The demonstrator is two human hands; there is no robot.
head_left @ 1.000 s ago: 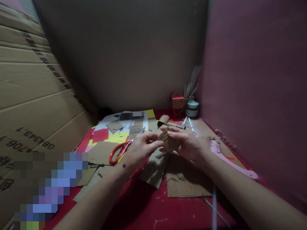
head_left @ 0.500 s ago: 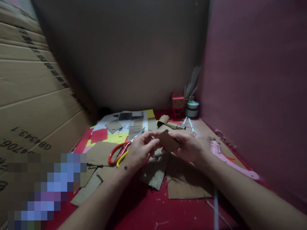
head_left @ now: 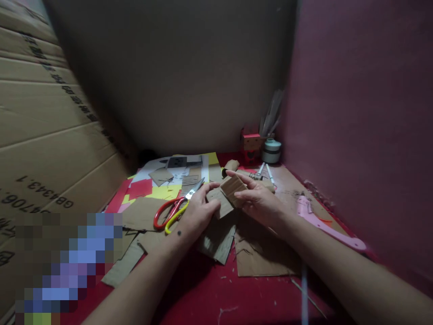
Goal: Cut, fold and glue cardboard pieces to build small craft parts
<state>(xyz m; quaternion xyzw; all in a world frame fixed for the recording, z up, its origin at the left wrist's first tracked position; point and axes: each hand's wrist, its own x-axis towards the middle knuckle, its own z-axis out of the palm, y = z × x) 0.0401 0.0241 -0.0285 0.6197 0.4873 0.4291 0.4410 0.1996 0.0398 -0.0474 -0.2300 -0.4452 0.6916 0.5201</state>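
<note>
My left hand (head_left: 199, 208) pinches a greyish cardboard piece (head_left: 220, 203) at its left edge. A smaller brown cardboard piece (head_left: 232, 190), with ridges on its face, is between the fingers and thumb of my right hand (head_left: 259, 198). The two pieces overlap in the view; whether they touch is unclear. Left of my left hand lie scissors (head_left: 169, 216) with red and yellow handles, blades pointing away. Beneath my hands are a ribbed grey cardboard strip (head_left: 219, 239) and a larger brown cardboard sheet (head_left: 264, 257) on the red table surface (head_left: 203, 298).
A pink glue gun (head_left: 329, 230) lies at the right, by the wall. At the back stand a small red and brown box figure (head_left: 251, 146) and a pale green jar (head_left: 271, 151). Coloured paper (head_left: 140, 188) and cardboard scraps (head_left: 145, 214) cover the left. A big carton (head_left: 50, 117) rises at far left.
The cardboard between my hands now shows as two separate pieces. My right hand has turned its piece so that the ridged face shows, and the greyish piece has come into view.
</note>
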